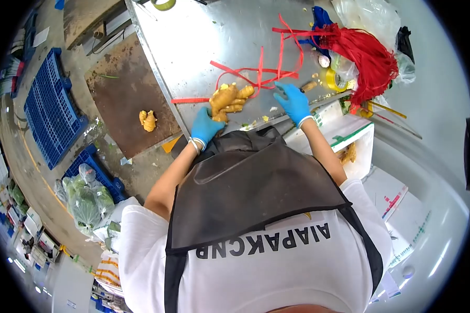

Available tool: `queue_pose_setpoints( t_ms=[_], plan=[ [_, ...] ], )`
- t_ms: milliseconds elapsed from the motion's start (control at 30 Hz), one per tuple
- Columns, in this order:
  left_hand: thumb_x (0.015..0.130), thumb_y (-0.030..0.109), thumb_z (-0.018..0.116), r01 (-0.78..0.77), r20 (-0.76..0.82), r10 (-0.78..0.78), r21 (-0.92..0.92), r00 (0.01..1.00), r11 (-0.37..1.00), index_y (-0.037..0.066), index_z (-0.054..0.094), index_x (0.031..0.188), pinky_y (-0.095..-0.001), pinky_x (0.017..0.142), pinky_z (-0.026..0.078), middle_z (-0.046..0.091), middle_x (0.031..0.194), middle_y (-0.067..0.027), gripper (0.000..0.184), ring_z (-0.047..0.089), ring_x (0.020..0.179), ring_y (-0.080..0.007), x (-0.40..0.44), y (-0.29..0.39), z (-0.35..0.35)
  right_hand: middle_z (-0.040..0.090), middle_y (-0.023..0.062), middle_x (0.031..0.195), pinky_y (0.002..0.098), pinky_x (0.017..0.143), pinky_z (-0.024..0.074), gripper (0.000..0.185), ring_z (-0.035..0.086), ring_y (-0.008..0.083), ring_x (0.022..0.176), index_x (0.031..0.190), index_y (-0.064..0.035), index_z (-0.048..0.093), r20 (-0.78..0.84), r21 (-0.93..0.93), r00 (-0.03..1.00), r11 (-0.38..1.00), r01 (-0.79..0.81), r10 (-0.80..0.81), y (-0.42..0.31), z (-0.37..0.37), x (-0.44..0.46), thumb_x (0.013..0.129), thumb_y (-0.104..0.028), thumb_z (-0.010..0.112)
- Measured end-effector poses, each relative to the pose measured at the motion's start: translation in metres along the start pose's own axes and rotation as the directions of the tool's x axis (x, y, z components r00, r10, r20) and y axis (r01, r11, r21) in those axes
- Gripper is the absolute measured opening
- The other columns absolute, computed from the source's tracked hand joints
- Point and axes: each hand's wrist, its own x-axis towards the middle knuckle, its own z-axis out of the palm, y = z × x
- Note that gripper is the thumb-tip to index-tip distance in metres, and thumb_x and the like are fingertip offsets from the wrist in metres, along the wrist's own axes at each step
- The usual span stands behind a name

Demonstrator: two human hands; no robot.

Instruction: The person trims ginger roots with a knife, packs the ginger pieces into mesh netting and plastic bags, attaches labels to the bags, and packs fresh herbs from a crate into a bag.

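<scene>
My left hand (206, 127), in a blue glove, is closed round the lower left end of a large knobbly ginger root (227, 99) at the front edge of the metal table (193, 41). My right hand (293, 101), also gloved in blue, has its fingers apart and holds nothing, to the right of the ginger. Red ribbon strips (261, 70) lie loosely over the table just behind both hands. Near the right fingertips rests a small knife-like tool with a brown handle (309, 86).
A red ribbon bundle (360, 55) and yellow tape roll (334, 81) sit at the right. Small ginger (148, 120) lies on a brown board (115, 88) at the left. An open white foam box (363, 148) stands below the table's right side; blue pallets (52, 109) are on the floor.
</scene>
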Motion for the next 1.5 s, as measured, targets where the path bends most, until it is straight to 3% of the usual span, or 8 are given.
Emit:
queue_pose_setpoints(
  t_ms=[133,333,800,933,1167,1333,1400,1500],
  plan=[
    [0.063,0.028,0.082,-0.159,-0.212,0.129,-0.130,0.969,0.979,-0.005,0.057,0.100,-0.0360,0.071,0.052,0.064,0.079,-0.0151,0.055,0.064,0.075,-0.0264,0.004,-0.010,0.013,0.065,0.0142,0.100,0.0385,0.079,0.0504,0.034,0.064,0.0312,0.090,0.115,-0.0112,0.064,0.038,0.249,0.965,0.933,-0.259,0.258,-0.019,0.008,0.018,0.088,-0.031,0.063],
    [0.081,0.013,0.071,0.150,0.361,0.035,-0.472,0.932,0.869,-0.003,0.048,0.126,-0.0212,0.054,0.049,0.066,0.106,-0.0115,0.053,0.063,0.065,-0.0114,-0.008,0.022,-0.019,0.069,0.0137,0.094,0.0342,0.074,0.0515,0.030,0.067,0.0241,0.081,0.110,-0.0079,0.067,-0.062,0.483,0.932,0.828,-0.285,0.356,-0.020,0.015,0.072,0.090,-0.030,0.060],
    [0.086,0.026,0.067,-0.158,-0.154,0.072,-0.675,0.985,0.720,-0.002,0.057,0.124,-0.0242,0.068,0.050,0.066,0.097,-0.0068,0.048,0.062,0.077,-0.0100,0.146,0.057,-0.082,0.071,0.0095,0.089,0.0321,0.069,0.0520,0.027,0.066,0.0182,0.073,0.113,-0.0115,0.066,0.002,0.489,0.977,0.852,-0.187,0.213,-0.046,0.034,0.022,0.093,-0.027,0.059],
    [0.085,0.023,0.064,-0.431,-0.511,0.482,0.224,0.712,0.874,0.005,0.062,0.118,-0.0382,0.075,0.052,0.064,0.099,-0.0127,0.037,0.063,0.083,-0.0277,0.093,0.079,-0.076,0.069,0.0078,0.084,0.0289,0.061,0.0509,0.027,0.064,0.0135,0.069,0.114,-0.0093,0.066,0.086,0.641,0.883,0.653,-0.404,0.462,-0.021,0.025,-0.017,0.093,-0.026,0.059],
    [0.079,0.020,0.068,-0.556,0.312,0.544,0.745,0.779,0.369,0.009,0.065,0.091,-0.0432,0.073,0.050,0.063,0.093,-0.0112,0.016,0.062,0.089,-0.0327,0.060,0.042,0.034,0.068,0.0105,0.083,0.0270,0.055,0.0507,0.034,0.063,0.0126,0.065,0.109,0.0019,0.063,0.463,0.602,0.756,0.461,-0.652,0.463,-0.022,0.062,-0.047,0.090,-0.027,0.063],
    [0.086,0.021,0.063,-0.333,0.080,0.329,0.052,0.941,0.941,0.005,0.066,0.091,-0.0324,0.060,0.050,0.066,0.083,-0.0096,0.017,0.063,0.069,-0.0206,0.055,0.050,0.024,0.069,0.0093,0.084,0.0264,0.053,0.0502,0.038,0.063,0.0113,0.065,0.107,0.0008,0.065,0.477,0.661,0.784,0.426,-0.618,0.398,-0.045,0.043,-0.035,0.089,-0.032,0.065],
    [0.088,0.022,0.064,0.071,0.291,0.086,-0.490,0.953,0.869,0.003,0.066,0.093,-0.0272,0.059,0.049,0.066,0.079,-0.0057,0.019,0.061,0.066,-0.0129,0.036,0.086,-0.011,0.069,0.0064,0.088,0.0237,0.055,0.0477,0.042,0.062,0.0098,0.065,0.107,-0.0016,0.067,0.486,0.676,0.792,0.415,-0.609,0.369,-0.062,0.018,-0.024,0.088,-0.039,0.065],
    [0.088,0.021,0.066,0.041,0.231,0.113,-0.573,0.967,0.819,0.003,0.066,0.091,-0.0230,0.058,0.047,0.063,0.076,-0.0018,0.018,0.056,0.065,-0.0083,0.019,0.111,-0.032,0.067,0.0024,0.092,0.0215,0.061,0.0468,0.037,0.060,0.0083,0.068,0.106,-0.0035,0.067,0.415,0.799,0.865,0.341,-0.495,0.284,-0.104,-0.010,-0.003,0.088,-0.035,0.066]
  ],
)
